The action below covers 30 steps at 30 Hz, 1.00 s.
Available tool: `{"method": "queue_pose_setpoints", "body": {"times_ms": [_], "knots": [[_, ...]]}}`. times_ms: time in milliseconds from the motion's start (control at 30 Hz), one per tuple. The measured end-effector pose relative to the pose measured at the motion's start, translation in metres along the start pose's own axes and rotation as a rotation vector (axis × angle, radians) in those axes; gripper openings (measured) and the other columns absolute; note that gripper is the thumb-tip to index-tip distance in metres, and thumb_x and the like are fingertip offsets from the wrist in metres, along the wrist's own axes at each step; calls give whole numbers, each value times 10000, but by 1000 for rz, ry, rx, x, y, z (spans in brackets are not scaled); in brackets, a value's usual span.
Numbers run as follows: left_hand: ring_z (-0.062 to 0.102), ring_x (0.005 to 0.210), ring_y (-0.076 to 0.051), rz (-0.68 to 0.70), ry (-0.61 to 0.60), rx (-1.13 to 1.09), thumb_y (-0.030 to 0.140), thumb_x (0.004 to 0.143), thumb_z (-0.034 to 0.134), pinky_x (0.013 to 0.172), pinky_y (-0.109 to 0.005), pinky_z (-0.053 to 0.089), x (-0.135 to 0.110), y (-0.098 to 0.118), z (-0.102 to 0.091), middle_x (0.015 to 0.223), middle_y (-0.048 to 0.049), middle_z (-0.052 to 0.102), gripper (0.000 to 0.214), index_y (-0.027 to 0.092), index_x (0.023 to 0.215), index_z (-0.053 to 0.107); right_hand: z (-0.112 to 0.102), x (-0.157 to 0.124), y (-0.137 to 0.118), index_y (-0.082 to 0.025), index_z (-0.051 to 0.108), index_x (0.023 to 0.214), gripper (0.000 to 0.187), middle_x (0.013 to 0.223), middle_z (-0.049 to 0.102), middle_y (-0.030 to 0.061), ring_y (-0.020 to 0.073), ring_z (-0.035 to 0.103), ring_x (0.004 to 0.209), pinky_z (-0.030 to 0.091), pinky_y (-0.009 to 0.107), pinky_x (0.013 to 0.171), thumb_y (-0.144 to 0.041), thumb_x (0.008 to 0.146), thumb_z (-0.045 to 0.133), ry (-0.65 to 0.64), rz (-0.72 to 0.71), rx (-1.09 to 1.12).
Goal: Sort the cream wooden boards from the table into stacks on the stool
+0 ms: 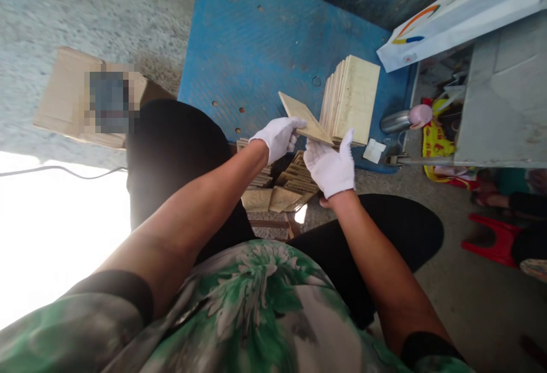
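Observation:
Both my hands wear white gloves. My left hand (278,136) and my right hand (331,163) together hold a thin pale wooden board (302,118), tilted, fingers wrapped on its near edges. Just behind it, a stack of similar boards (352,99) stands on edge on a blue pallet (256,48). Below my hands, between my knees, lies a loose pile of more boards (282,188).
A cardboard box (68,97) sits on the concrete floor at left. At right are a grey bench (504,99), a white bag (461,8), a metal flask (399,121), yellow packaging and a red plastic stool (491,242). A cable runs at far left.

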<state>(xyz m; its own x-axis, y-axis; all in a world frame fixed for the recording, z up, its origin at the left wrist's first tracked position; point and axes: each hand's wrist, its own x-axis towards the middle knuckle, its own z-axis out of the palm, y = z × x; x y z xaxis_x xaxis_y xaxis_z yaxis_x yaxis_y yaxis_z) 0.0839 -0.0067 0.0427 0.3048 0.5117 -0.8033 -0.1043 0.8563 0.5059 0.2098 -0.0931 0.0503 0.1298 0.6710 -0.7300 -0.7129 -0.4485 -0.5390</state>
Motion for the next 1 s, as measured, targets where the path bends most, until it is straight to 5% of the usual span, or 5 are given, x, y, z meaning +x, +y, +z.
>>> {"method": "queue_pose_setpoints", "body": {"times_ms": [267,433,633,767,1000], "knots": [[368,405,-57,137,-32,176,173,813,568,420,-215,273,-20,-4,12,489,40,430,105,141,718,537,19,-1,17,-212,628,1038,487,1084,678,44,178,584,1150,526,341,937,-634,873,449,-76,-36,5],[441,494,-52,203,-30,192,81,800,567,564,-191,401,-40,3,27,547,41,500,67,104,850,606,21,-2,11,-241,618,1088,333,1074,689,10,164,601,1133,539,339,929,-488,889,514,-53,-175,-38],[489,542,-65,237,-68,240,95,816,593,626,-204,444,-55,7,33,617,4,592,126,89,934,636,25,-12,-4,-214,624,1078,245,1049,707,13,148,618,1113,537,307,928,-353,898,533,10,-151,-44],[444,455,-71,259,-164,397,246,848,624,511,-214,384,-66,0,28,541,8,532,142,105,851,643,12,-25,-11,-188,629,1073,224,1017,721,29,143,637,1082,547,268,908,-270,872,571,1,-107,-22],[492,434,-130,212,-373,1007,445,764,691,460,-244,324,-97,-12,-7,513,-22,557,323,156,640,618,-23,-73,-12,-165,651,1092,304,1114,705,64,199,681,990,600,282,777,-180,789,648,88,-37,-141]]}}
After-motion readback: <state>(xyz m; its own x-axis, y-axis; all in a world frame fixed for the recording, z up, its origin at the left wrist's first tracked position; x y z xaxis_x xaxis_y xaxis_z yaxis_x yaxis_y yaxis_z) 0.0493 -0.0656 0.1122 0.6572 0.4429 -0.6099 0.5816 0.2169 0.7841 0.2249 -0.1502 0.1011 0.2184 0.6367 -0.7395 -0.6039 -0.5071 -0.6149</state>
